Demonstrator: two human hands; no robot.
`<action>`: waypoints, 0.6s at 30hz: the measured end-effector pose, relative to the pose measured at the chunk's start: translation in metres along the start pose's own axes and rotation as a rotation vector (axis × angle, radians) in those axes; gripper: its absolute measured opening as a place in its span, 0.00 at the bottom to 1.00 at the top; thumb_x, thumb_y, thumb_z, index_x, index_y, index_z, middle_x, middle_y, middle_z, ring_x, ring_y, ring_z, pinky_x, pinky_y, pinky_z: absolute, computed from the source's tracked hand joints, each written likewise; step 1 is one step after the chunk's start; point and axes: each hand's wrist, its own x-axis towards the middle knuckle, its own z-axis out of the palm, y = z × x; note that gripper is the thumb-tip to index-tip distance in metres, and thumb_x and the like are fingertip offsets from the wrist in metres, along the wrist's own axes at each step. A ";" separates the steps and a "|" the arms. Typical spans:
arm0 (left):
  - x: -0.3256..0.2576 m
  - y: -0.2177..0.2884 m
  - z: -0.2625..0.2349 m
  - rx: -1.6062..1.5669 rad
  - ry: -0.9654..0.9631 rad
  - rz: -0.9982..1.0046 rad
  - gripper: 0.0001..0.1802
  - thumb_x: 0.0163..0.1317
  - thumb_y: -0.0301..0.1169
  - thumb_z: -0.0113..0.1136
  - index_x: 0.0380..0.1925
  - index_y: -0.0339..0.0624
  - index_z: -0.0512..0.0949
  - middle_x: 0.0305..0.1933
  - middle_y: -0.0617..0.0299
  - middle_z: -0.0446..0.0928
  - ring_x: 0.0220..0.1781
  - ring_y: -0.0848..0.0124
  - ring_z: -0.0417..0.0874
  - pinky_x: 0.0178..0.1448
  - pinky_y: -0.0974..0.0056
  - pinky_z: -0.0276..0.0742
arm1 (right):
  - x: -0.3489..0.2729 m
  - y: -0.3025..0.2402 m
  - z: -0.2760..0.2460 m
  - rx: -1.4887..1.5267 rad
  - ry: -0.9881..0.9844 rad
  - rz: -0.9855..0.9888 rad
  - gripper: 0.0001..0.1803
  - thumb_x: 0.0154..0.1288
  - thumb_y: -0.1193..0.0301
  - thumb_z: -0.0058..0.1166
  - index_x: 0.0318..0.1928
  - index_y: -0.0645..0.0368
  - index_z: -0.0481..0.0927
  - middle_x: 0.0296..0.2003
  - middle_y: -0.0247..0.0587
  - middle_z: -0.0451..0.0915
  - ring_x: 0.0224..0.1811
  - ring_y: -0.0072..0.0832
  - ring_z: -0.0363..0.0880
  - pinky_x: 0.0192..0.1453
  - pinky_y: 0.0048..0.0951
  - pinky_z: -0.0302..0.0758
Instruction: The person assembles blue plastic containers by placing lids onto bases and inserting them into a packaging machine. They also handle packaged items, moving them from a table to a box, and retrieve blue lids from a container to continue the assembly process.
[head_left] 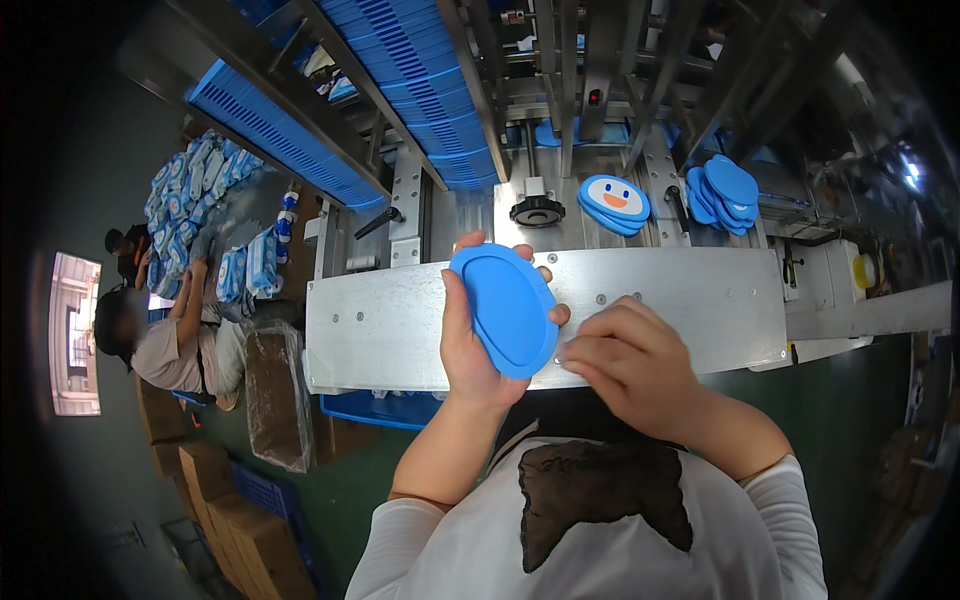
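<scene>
My left hand (470, 345) grips a stack of blue oval plastic lids (505, 308), held upright with the plain blue underside toward me. My right hand (625, 360) sits just to the right of the stack, fingertips curled at its lower right edge, touching it. Both hands hover over a flat grey metal plate (700, 300) of a machine. Further back on the machine lies a small pile of blue oval lids (614, 203) whose top one shows a white cartoon face with an orange beak.
Another pile of plain blue lids (722, 192) rests at the back right. Blue slatted conveyor belts (420, 70) run away at the top. A black knob (537, 210) stands behind the plate. At left, another person (165, 345) sits by blue-and-white packets (190, 200) and cardboard boxes (230, 520).
</scene>
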 end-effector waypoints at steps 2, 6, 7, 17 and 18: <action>0.001 -0.004 0.004 0.040 -0.009 -0.005 0.23 0.69 0.55 0.35 0.57 0.59 0.61 0.53 0.55 0.69 0.48 0.57 0.73 0.39 0.53 0.74 | 0.000 0.000 0.009 -0.056 -0.059 -0.034 0.08 0.51 0.79 0.57 0.35 0.58 0.77 0.34 0.37 0.73 0.34 0.33 0.73 0.37 0.29 0.73; -0.004 -0.003 0.002 0.027 -0.019 -0.022 0.24 0.68 0.55 0.35 0.57 0.58 0.61 0.52 0.55 0.69 0.48 0.57 0.73 0.40 0.53 0.75 | -0.003 0.005 0.000 -0.058 -0.027 0.027 0.09 0.51 0.78 0.57 0.35 0.57 0.77 0.33 0.36 0.73 0.35 0.34 0.74 0.39 0.30 0.74; -0.005 -0.004 -0.001 -0.019 -0.030 -0.032 0.24 0.68 0.55 0.35 0.57 0.57 0.61 0.52 0.55 0.69 0.48 0.57 0.74 0.41 0.53 0.76 | -0.003 0.002 -0.009 -0.076 -0.007 0.065 0.09 0.51 0.78 0.58 0.35 0.57 0.77 0.33 0.36 0.73 0.36 0.35 0.74 0.39 0.31 0.75; -0.003 -0.003 -0.001 0.087 -0.027 -0.045 0.25 0.68 0.56 0.35 0.58 0.56 0.60 0.51 0.53 0.69 0.49 0.57 0.73 0.41 0.54 0.76 | -0.002 -0.002 0.002 -0.105 -0.098 -0.045 0.09 0.50 0.76 0.57 0.35 0.58 0.77 0.33 0.36 0.73 0.40 0.35 0.75 0.43 0.31 0.76; -0.003 -0.002 -0.004 0.055 -0.035 -0.051 0.25 0.68 0.56 0.35 0.58 0.56 0.60 0.50 0.53 0.69 0.49 0.56 0.74 0.43 0.54 0.77 | -0.002 -0.001 -0.003 -0.111 -0.084 -0.017 0.10 0.50 0.77 0.57 0.35 0.58 0.76 0.33 0.36 0.73 0.39 0.35 0.75 0.43 0.31 0.76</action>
